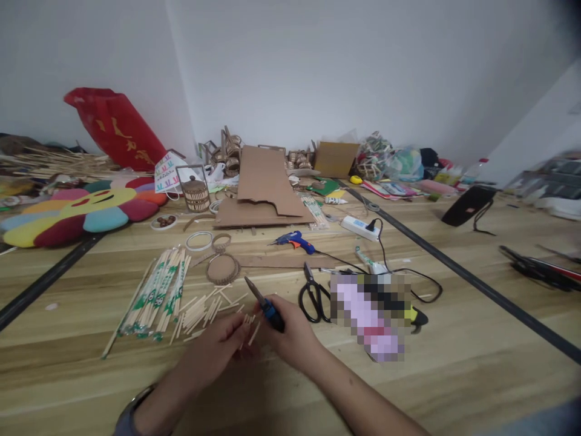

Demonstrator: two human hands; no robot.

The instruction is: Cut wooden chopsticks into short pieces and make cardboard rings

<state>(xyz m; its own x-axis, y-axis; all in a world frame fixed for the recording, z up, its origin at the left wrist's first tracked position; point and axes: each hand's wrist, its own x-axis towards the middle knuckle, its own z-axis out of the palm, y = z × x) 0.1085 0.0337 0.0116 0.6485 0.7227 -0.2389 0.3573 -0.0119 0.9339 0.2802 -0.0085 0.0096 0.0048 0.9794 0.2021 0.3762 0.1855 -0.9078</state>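
Note:
My left hand [229,339] is closed on a few short wooden sticks [251,327], their ends showing between the fingers. In my right hand [290,330] is a tool with a tapering, pointed metal end and a blue-and-black handle [271,312]; its exact kind is unclear. It points away and to the left. Both hands are close together low over the table. Just beyond the left hand lies a loose pile of cut sticks [204,312]. Black-handled scissors [313,297] rest to the right of the right hand.
Wrapped chopsticks [157,297] lie at left. Behind the pile are a round cardboard piece [222,268] and a white tape roll [198,241]. A blue glue gun [295,240], power strip [361,227], cardboard sheets [265,175] and a black speaker [467,204] stand farther off.

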